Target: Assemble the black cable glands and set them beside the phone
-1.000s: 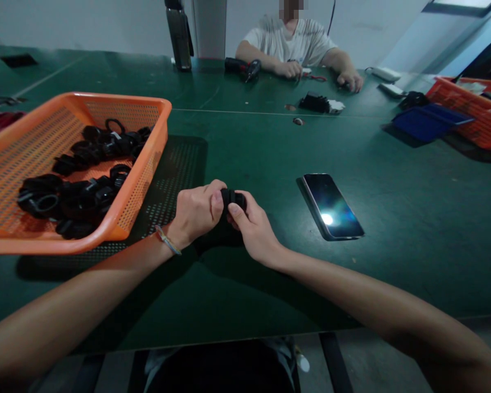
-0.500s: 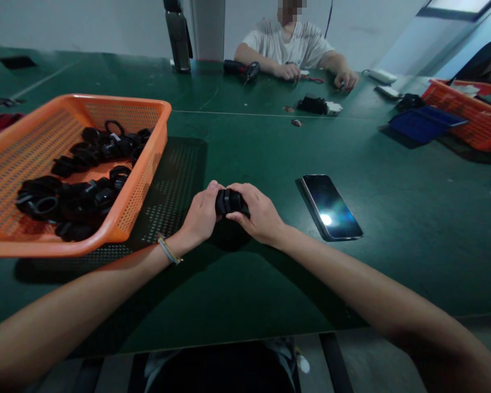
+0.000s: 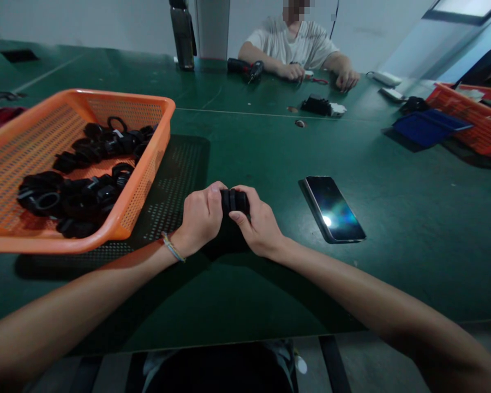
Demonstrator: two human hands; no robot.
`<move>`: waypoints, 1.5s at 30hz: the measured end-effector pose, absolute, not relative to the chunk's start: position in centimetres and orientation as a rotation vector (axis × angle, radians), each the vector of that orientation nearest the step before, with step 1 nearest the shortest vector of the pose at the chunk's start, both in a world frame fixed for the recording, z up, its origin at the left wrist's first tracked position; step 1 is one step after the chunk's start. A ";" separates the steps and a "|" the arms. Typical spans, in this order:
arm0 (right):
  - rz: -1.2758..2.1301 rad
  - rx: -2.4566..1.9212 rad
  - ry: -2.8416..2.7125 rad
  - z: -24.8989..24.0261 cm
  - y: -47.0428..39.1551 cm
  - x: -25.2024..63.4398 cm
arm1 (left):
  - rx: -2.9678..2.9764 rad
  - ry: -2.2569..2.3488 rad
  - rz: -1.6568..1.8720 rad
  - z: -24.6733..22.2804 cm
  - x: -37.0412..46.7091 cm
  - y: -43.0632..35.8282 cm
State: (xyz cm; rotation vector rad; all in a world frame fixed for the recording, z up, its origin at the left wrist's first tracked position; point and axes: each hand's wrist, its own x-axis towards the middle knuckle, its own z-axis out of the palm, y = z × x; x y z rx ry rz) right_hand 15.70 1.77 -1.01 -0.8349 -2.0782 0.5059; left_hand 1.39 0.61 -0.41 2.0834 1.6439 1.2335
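Both hands meet just above the green table (image 3: 270, 305), and the left hand (image 3: 199, 218) and right hand (image 3: 258, 225) are each curled tight round opposite ends of one small black part (image 3: 234, 200), probably so they can press or twist against each other. An orange basket (image 3: 147, 164) of similar black parts (image 3: 77, 174) sits just left of the left hand within easy reach, while a phone (image 3: 334, 208) lies face up right of the right hand.
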 end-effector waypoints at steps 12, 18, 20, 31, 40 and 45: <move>0.924 -1.003 -1.846 -0.4 0.4 15.1 | 2.554 1.649 1.154 0.4 0.7 0.6; 0.784 -0.951 -1.983 -0.8 1.7 15.5 | 2.221 1.593 1.271 0.2 1.1 1.1; 0.644 -0.876 -2.048 -1.1 2.4 15.7 | 2.015 1.527 1.311 0.0 1.5 1.2; 0.157 -0.603 -2.279 -1.6 4.0 16.8 | 1.595 1.425 1.320 -0.6 2.4 0.9; 0.321 -0.705 -2.154 -1.0 2.2 15.9 | 1.845 1.548 1.395 -0.2 2.1 0.2; 0.441 -0.811 -2.055 -0.7 1.1 15.5 | 2.076 1.584 1.349 0.2 1.8 -0.1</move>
